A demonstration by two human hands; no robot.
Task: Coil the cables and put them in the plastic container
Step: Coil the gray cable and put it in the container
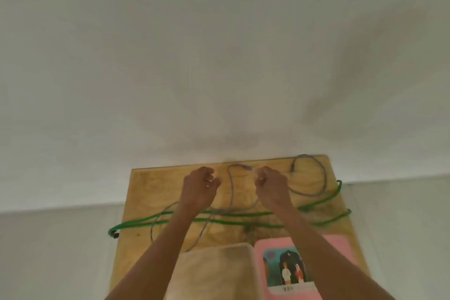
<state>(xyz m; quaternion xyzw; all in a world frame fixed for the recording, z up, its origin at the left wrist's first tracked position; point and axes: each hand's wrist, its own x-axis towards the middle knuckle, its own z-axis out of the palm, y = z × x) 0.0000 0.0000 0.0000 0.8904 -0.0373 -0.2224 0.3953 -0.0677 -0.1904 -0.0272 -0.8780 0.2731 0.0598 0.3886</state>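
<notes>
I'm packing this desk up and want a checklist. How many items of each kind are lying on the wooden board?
Cables: 2, a green cable and a grey cable
Clear plastic container: 1
Pink lid: 1
Total: 4

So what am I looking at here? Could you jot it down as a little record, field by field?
surface: wooden board
grey cable: loose on the board, uncoiled
green cable: spread across the board, ends hanging past both sides
plastic container: near edge, no cable inside
pink lid: beside the container, picture on it
right hand: pinching one end of the grey cable
left hand: fingers curled, apparently holding nothing
progress: nothing coiled yet
</notes>
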